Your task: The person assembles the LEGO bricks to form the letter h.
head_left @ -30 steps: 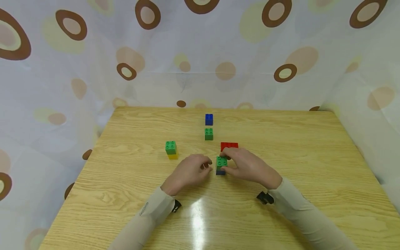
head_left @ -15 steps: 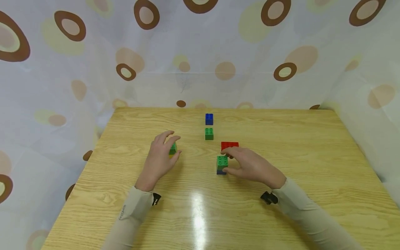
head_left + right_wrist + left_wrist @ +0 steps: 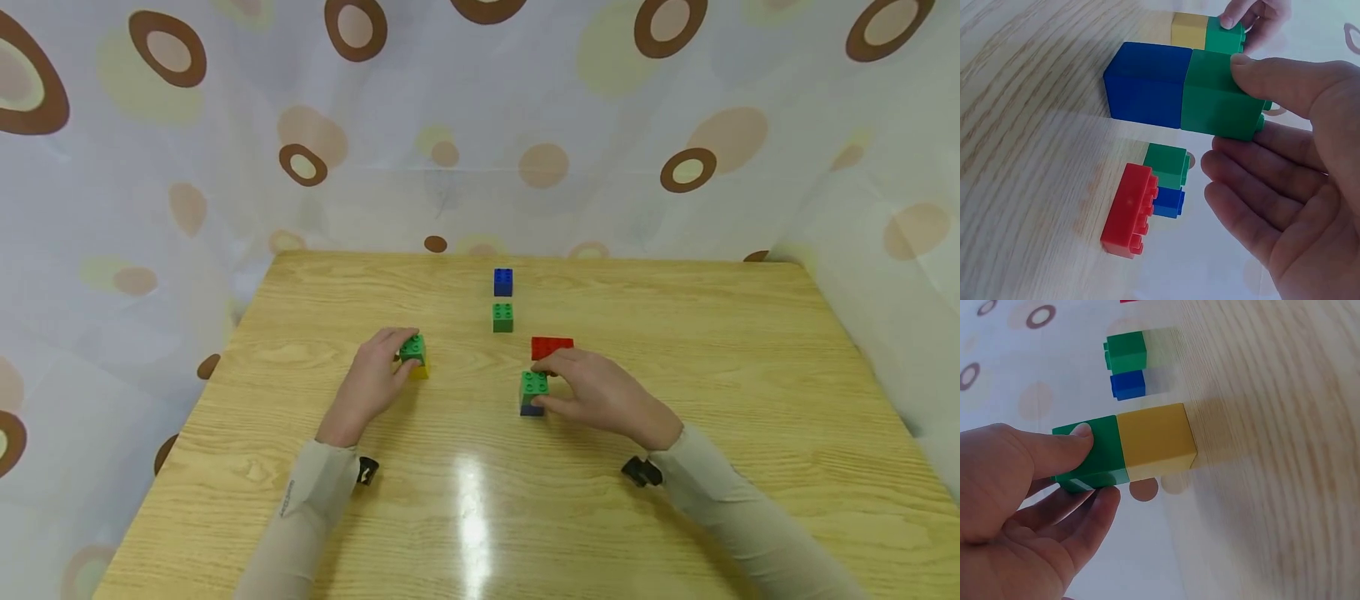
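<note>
On the left of the table, my left hand (image 3: 369,377) pinches a green building brick (image 3: 412,348) between thumb and fingers. That brick is stacked on a yellow brick (image 3: 1157,439), which stands on the tabletop. Near the middle, my right hand (image 3: 603,398) holds another green brick (image 3: 1217,94) with the thumb on one side and fingertips on the other. A blue brick (image 3: 1146,81) sits directly beneath it, on the table. Both stacks stand upright and apart from each other.
Behind the right hand lies a longer red brick (image 3: 551,346). Farther back are a single green brick (image 3: 502,318) and a blue brick (image 3: 503,282), one behind the other. A patterned curtain (image 3: 480,167) hangs past the far edge of the wooden table (image 3: 675,325).
My left hand has moved left and away from beside the right hand's stack, and has taken hold of the green brick on the yellow one. The right hand has stayed in place.
</note>
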Available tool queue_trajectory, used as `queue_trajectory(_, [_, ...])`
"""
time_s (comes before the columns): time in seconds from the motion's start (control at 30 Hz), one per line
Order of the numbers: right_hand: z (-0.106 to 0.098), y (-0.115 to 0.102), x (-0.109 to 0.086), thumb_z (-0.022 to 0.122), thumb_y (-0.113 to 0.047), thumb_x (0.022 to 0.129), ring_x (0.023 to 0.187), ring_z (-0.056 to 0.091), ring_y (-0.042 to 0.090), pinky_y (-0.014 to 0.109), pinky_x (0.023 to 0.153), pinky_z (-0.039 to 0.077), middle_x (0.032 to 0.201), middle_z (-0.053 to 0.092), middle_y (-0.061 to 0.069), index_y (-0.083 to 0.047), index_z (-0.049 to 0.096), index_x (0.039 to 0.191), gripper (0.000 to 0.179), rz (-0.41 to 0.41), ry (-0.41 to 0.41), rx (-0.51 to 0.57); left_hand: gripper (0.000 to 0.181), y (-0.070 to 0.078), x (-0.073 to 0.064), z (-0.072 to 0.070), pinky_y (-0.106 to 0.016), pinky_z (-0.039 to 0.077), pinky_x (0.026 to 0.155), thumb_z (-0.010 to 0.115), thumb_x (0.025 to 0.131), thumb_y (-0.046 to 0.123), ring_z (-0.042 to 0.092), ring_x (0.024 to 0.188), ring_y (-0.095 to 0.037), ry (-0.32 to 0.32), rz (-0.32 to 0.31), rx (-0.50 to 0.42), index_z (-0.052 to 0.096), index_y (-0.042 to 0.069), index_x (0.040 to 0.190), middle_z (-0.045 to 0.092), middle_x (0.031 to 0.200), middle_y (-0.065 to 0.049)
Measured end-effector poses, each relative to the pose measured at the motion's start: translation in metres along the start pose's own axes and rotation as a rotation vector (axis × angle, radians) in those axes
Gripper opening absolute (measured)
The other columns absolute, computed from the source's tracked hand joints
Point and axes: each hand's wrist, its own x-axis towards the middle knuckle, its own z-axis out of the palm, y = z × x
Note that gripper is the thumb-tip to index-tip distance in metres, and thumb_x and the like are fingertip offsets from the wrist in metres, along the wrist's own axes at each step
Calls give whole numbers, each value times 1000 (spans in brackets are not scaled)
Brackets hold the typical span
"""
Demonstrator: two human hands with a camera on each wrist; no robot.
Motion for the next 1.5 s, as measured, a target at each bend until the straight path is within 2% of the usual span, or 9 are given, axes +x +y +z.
queue_trajectory(0.23, [-1,-1,2,79,-31,90,100,68,21,40,87,58,112,72,3,-6,69,122,41,12,-19,18,45,0,2,1,-46,57,92,68,97,7,63,114,-36,-9,-26,-5,55,-1,140,57,135,-23])
queue_trajectory(0.4, [-1,1,3,79,-29,90,97,68,20,39,85,58,111,73,4,-6,70,122,41,17,5,57,45,7,2,2,-45,55,96,67,99,11,60,116,-33,-17,-19,-43,54,1,141,56,133,-20])
queue_trajectory(0.6, [-7,5,2,80,-28,89,97,69,23,40,84,58,108,74,4,-7,71,119,38,15,55,74,42,21,2,5,-45,54,100,68,98,9,61,115,-32,-52,35,-162,56,0,138,56,128,-18])
queue_trajectory(0.73, [-13,8,-2,80,-29,89,100,70,26,43,86,58,112,74,7,-6,71,120,39,27,67,76,40,31,4,11,-42,54,101,68,98,10,62,115,-30,-89,91,-200,58,0,136,57,128,-18])
queue_trajectory(0.9, [-19,11,-7,78,-29,91,102,69,27,45,87,57,115,73,7,-8,70,123,40,63,58,72,41,44,9,19,-41,55,99,69,97,10,64,113,-27,-124,158,-204,58,0,135,62,128,-16])
queue_trajectory(1.13, [-20,18,-14,78,-29,91,101,68,27,45,87,57,112,73,7,-8,70,123,38,89,52,68,40,56,13,32,-36,56,97,69,97,11,65,110,-22,-166,214,-208,59,2,134,64,127,-11])
queue_trajectory(1.5, [-20,26,-27,78,-27,91,96,66,21,43,84,57,109,72,5,-6,70,124,40,104,66,72,43,72,12,47,-35,56,97,71,96,14,62,118,-23,-224,253,-178,58,3,135,62,132,-11])
